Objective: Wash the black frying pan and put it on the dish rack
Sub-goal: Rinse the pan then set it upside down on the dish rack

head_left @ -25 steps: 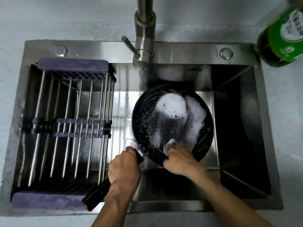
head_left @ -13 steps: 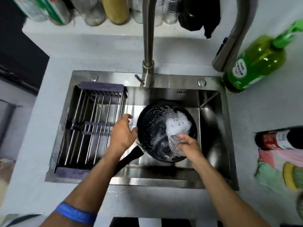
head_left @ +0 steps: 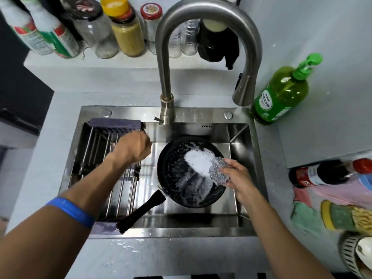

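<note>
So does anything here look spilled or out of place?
Mostly ordinary washing-up. Small splashes of water or foam lie on the counter edge in front of the sink, and the faucet spout hangs over the sink's back right corner, not over the soapy frying pan.

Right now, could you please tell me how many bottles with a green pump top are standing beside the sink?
1. The green pump bottle stands on the counter at the sink's back right corner, beside the faucet's spray head. Others may be out of view.
</note>
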